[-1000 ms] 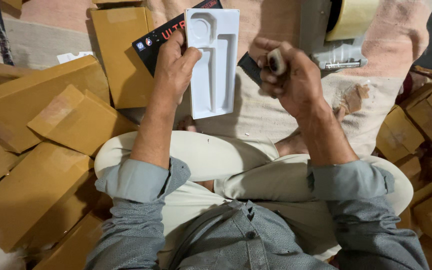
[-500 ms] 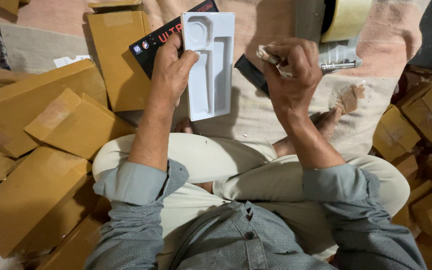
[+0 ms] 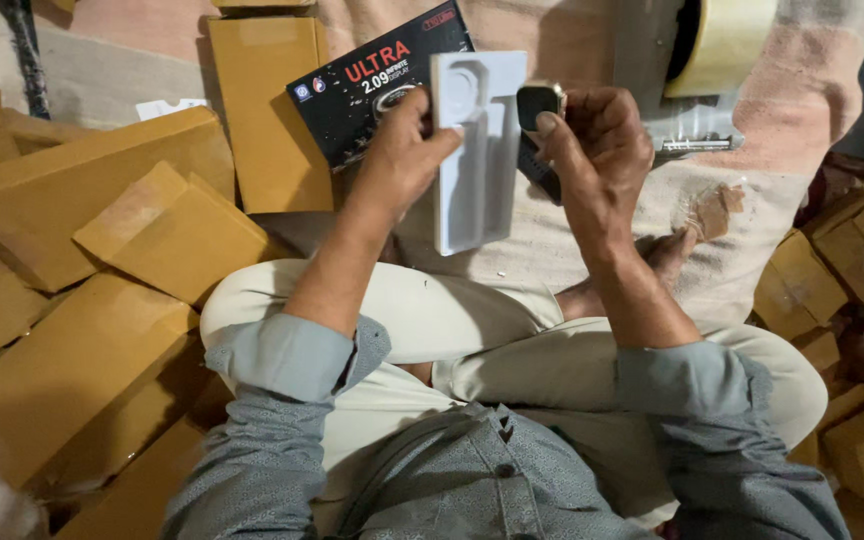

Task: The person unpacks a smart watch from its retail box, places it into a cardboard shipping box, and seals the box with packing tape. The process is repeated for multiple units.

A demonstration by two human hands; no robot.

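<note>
My left hand [image 3: 404, 150] grips a white moulded plastic tray [image 3: 474, 150] by its left edge and holds it upright above my crossed legs. My right hand [image 3: 597, 140] pinches a small dark square watch body with a gold rim [image 3: 538, 101], right beside the tray's upper right corner. Behind the tray lies a black printed product box [image 3: 362, 90] on the floor cloth. A dark strap or object peeks out under my right hand, mostly hidden.
Many brown cardboard boxes [image 3: 82, 190] are stacked at my left, smaller ones [image 3: 832, 270] at my right. A tape dispenser with a roll of clear tape [image 3: 717, 50] sits at the top right. A crumpled bit of brown tape [image 3: 712, 210] lies on the cloth.
My right hand has turned and moved left toward the tray, bringing the watch body up against its top right corner. The tray stays in my left hand.
</note>
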